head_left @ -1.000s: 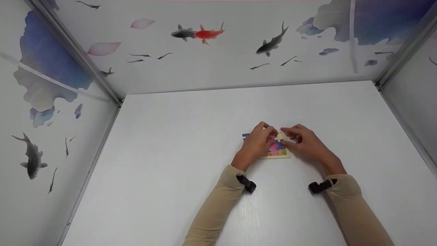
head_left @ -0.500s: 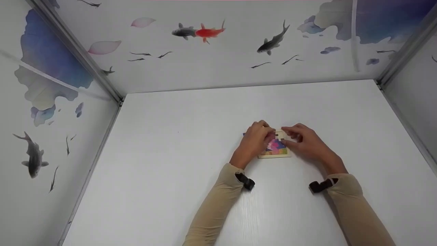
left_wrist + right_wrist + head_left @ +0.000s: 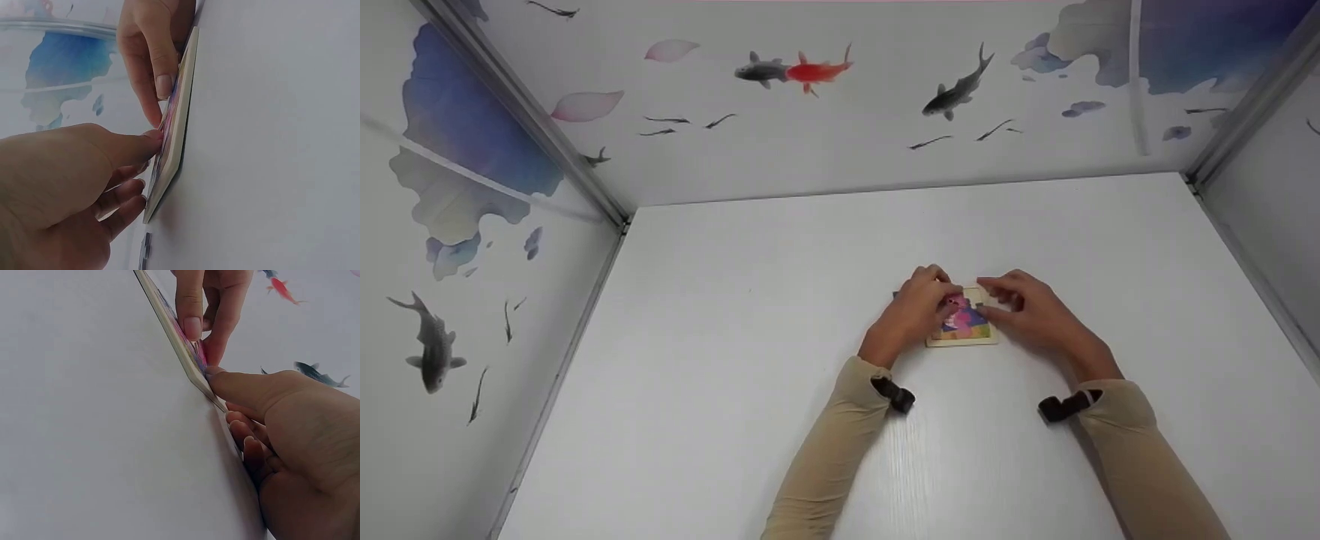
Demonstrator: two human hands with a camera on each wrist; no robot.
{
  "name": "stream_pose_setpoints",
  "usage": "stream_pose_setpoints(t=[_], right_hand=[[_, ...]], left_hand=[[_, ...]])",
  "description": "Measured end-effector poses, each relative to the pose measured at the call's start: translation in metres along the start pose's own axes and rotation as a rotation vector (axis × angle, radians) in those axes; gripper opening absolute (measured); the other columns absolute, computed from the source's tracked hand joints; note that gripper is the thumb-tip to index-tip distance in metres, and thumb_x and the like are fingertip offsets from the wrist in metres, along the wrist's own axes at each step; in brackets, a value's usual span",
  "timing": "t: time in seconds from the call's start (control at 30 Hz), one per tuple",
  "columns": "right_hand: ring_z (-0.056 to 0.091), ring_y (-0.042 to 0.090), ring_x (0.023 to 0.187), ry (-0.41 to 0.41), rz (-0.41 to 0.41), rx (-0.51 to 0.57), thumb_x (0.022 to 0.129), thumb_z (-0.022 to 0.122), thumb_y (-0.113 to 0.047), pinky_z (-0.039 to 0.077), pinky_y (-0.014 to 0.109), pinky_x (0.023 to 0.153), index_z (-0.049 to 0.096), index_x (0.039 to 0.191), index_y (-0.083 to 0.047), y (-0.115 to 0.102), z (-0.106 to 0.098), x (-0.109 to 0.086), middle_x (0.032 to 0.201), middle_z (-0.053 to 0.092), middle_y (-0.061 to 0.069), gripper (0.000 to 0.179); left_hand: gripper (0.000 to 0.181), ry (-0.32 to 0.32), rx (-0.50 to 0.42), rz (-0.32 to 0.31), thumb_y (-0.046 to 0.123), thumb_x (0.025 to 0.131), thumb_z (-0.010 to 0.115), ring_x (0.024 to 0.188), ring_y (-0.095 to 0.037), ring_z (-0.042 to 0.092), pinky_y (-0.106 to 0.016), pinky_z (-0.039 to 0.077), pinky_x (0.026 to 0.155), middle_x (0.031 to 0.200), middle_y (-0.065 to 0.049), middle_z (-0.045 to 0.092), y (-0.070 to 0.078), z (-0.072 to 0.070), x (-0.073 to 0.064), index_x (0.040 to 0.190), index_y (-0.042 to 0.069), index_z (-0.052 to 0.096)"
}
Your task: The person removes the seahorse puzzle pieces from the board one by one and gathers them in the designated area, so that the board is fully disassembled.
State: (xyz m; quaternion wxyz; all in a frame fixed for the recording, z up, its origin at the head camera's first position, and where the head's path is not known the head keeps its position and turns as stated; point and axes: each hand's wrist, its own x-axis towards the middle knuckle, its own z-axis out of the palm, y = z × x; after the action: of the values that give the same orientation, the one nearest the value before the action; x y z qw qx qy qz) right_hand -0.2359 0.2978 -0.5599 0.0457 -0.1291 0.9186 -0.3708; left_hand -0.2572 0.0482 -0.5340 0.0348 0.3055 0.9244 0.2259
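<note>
A small jigsaw puzzle [image 3: 966,326] with a pink figure on blue and a pale wooden frame lies flat on the white table. My left hand [image 3: 911,309] is over its left part; the right wrist view shows its thumb and finger pinching a pink puzzle piece [image 3: 201,351] tilted at the picture's surface. My right hand [image 3: 1035,311] holds the board at its right side, thumb on the edge and index finger by the far corner. Pale bare board shows at the upper right of the picture. The left hand covers the puzzle's left side.
Past the board's left side, a loose dark puzzle piece [image 3: 144,251] lies on the table, mostly hidden by the left hand from above. White panels with painted fish [image 3: 817,73] enclose the table [image 3: 735,337] at the back and sides.
My left hand has shifted slightly left, and more of the pink picture shows beside its thumb. My right hand stays almost still at the board's right side.
</note>
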Motion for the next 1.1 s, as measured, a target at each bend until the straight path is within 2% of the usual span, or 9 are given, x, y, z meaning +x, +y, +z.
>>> stream_pose_setpoints(t=[0.1,0.33,0.67,0.87,1.1], right_hand=[[0.056,0.023,0.104,0.001,-0.006,0.003,0.103,0.077,-0.036,0.046,0.029,0.088,0.066,0.150,-0.016,0.000,0.001,0.000,0.120,0.065,0.010,0.052],[0.055,0.023,0.105,-0.003,0.023,0.010,0.103,0.076,-0.038,0.047,0.031,0.089,0.065,0.151,-0.019,-0.002,0.000,-0.001,0.121,0.064,0.008,0.053],[0.054,0.023,0.106,-0.009,0.059,0.012,0.103,0.075,-0.041,0.047,0.035,0.093,0.064,0.152,-0.023,-0.003,0.001,-0.001,0.123,0.062,0.006,0.053],[0.053,0.023,0.106,-0.004,0.053,0.013,0.102,0.076,-0.039,0.046,0.033,0.091,0.064,0.152,-0.021,-0.003,0.001,-0.002,0.123,0.062,0.007,0.054],[0.053,0.023,0.106,-0.003,0.051,0.016,0.102,0.077,-0.039,0.046,0.033,0.092,0.064,0.152,-0.021,-0.003,0.002,-0.002,0.123,0.062,0.007,0.055]], left_hand=[[0.035,0.001,-0.008,0.008,0.027,0.109,0.067,0.129,-0.019,0.057,-0.031,0.050,0.113,0.135,-0.003,0.065,-0.002,0.000,0.000,0.142,0.017,0.073],[0.033,0.063,-0.085,0.010,0.029,0.106,0.072,0.130,-0.018,0.059,-0.030,0.049,0.115,0.132,-0.002,0.068,-0.009,-0.009,0.000,0.137,0.017,0.076],[0.031,0.135,-0.207,0.001,0.028,0.102,0.078,0.124,-0.020,0.063,-0.033,0.053,0.109,0.127,-0.002,0.071,-0.035,-0.026,-0.014,0.131,0.017,0.077],[0.030,0.144,-0.229,-0.063,0.024,0.102,0.078,0.121,-0.018,0.062,-0.033,0.053,0.108,0.128,0.000,0.070,-0.054,-0.034,-0.027,0.131,0.017,0.077],[0.029,0.115,-0.243,-0.137,0.025,0.101,0.079,0.121,-0.019,0.063,-0.037,0.053,0.108,0.125,0.001,0.070,-0.072,-0.042,-0.042,0.129,0.017,0.076]])
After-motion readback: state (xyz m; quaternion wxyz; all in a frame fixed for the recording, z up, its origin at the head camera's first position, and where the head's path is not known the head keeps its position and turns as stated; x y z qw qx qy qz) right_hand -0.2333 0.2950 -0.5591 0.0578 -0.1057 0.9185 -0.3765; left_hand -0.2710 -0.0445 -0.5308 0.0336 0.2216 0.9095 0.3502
